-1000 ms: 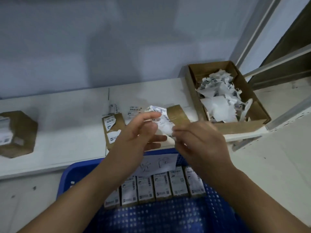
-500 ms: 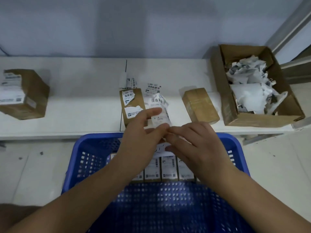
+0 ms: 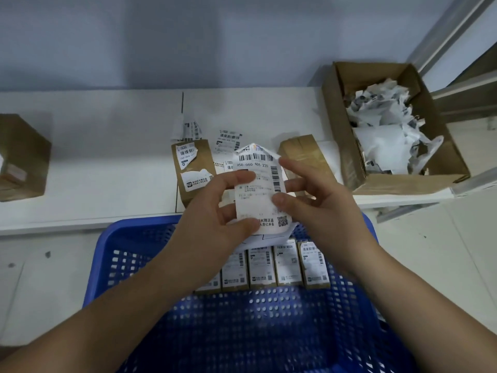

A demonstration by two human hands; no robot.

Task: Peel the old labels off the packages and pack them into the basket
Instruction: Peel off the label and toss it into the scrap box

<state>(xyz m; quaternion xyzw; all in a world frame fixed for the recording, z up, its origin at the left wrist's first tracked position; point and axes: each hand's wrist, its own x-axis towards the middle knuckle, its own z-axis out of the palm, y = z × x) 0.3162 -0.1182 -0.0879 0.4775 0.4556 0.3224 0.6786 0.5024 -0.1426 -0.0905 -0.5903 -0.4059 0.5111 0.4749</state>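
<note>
Both hands raised over the far rim of the blue basket (image 3: pixel 107 267), sharing one peeled white label (image 3: pixel 258 189) held upright between them, print side toward the camera. Left hand (image 3: pixel 215 211): grip clamped on the label, thumb on its lower left edge, fingers curled behind and across its left side. Right hand (image 3: pixel 320 203): grip also pinching the label, thumb pressed on the right edge near the middle, index fingertip touching the upper right corner, remaining fingers behind the paper. Barcodes visible along the label's top and right side, a QR code at its lower right.

Inside the basket, against the far wall: a row of small brown packages (image 3: pixel 271 265) standing side by side, each with a white label on its face; left end of the row partly hidden by the left forearm. A loose white sheet just below the held label, lying on top of the row.

On the white bench (image 3: pixel 107 157) beyond the basket: a brown package with torn label remnants (image 3: pixel 192 168), just left of the hands; loose label scraps (image 3: pixel 228 144) beside and behind it; a bare brown package (image 3: pixel 304 154) partly behind the right hand's fingers. Far right: open cardboard box (image 3: pixel 338 135) filled with crumpled peeled labels. Far left edge: another brown carton (image 3: pixel 24 157), partly out of view.
</note>
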